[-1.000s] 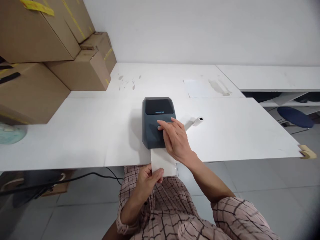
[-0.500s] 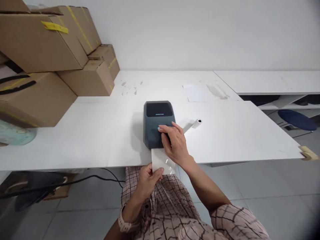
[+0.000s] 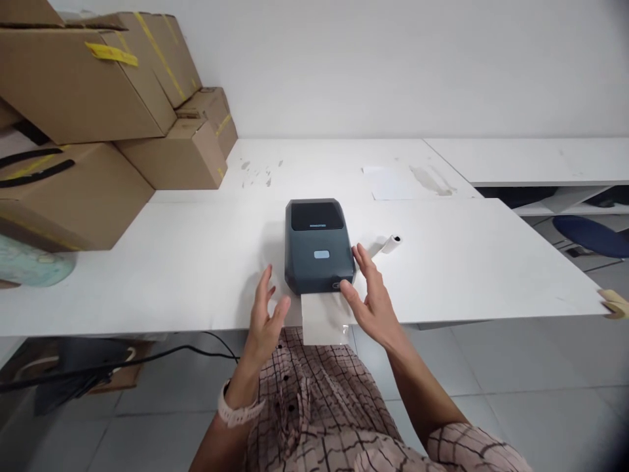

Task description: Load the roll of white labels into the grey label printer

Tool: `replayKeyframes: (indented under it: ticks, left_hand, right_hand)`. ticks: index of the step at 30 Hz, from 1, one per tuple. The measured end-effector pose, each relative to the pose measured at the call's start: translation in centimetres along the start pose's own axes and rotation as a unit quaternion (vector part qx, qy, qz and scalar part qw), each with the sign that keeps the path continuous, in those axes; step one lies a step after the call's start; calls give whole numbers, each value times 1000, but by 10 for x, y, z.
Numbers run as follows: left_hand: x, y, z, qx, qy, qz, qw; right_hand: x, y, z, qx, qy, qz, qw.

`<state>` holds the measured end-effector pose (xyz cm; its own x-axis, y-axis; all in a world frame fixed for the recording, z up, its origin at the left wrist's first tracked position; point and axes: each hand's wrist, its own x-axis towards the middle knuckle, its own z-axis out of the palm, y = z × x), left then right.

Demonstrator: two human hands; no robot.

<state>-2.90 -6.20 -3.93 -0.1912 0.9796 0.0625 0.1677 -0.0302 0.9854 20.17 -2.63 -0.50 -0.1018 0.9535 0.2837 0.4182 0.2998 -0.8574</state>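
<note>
Dark grey device (image 3: 318,272) sat on the white worktop (image 3: 196,275), near the front edge, pale button (image 3: 321,254) on top. White sheet (image 3: 322,321) stuck out from under its front and overhung the edge. Left hand (image 3: 263,328) was spread, empty, just off the front left corner. Right hand (image 3: 376,308) was spread too, gripping nothing, at the right side; contact unclear. White roll (image 3: 392,244) lay right of the device. Cardboard boxes (image 3: 171,157) were stacked far left.

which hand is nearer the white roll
Right. The right hand has its fingers just left of the white roll; the left hand is farther, left of the dark device.
</note>
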Motion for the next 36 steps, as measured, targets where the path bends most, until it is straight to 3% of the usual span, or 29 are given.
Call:
replayKeyframes:
  ticks: [2, 4, 11, 21, 29, 36]
  left_hand:
    - [9, 3, 13, -37, -54, 7, 998]
    - [13, 4, 25, -71, -71, 22, 995]
    - [10, -5, 33, -69, -44, 39, 996]
    - [12, -15, 38, 14, 51, 88, 995]
    - [11, -12, 46, -56, 21, 36, 998]
    - [14, -16, 47, -48, 27, 103, 993]
  right_hand:
    - [-3, 1, 3, 40, -4, 30, 999]
    - [-3, 0, 7, 92, 0, 66, 994]
    - [-1, -1, 15, 134, 51, 69, 987]
    - [4, 2, 13, 164, 72, 79, 981]
    - [-1, 7, 23, 109, 77, 51, 990]
    - [-1, 4, 25, 100, 89, 49, 990]
